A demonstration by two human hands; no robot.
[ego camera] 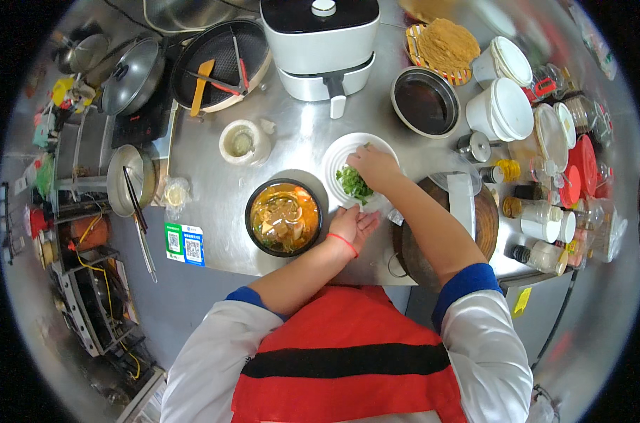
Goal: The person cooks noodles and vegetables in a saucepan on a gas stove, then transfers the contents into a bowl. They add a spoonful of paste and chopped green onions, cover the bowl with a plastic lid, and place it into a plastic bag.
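My right hand (374, 168) reaches over a white ribbed dish (333, 149), its fingers curled around some chopped green herbs (353, 185). More of the herbs lie below the hand toward the dish's near side. My left hand (353, 228), with a red cord at the wrist, is palm up at the near rim. Some of its fingers are extended; whether it grips the rim is unclear. Left of the dish stands a black bowl (249, 222) filled with orange-red soup (284, 217) containing pale and brown pieces.
A white air fryer (325, 47) stands at the back. Left are a stone mortar (243, 143) and a frying pan (188, 79) holding tongs. Right are a bowl of dark liquid (424, 103), a cleaver (461, 203) on a round wooden chopping block (486, 222), and several jars.
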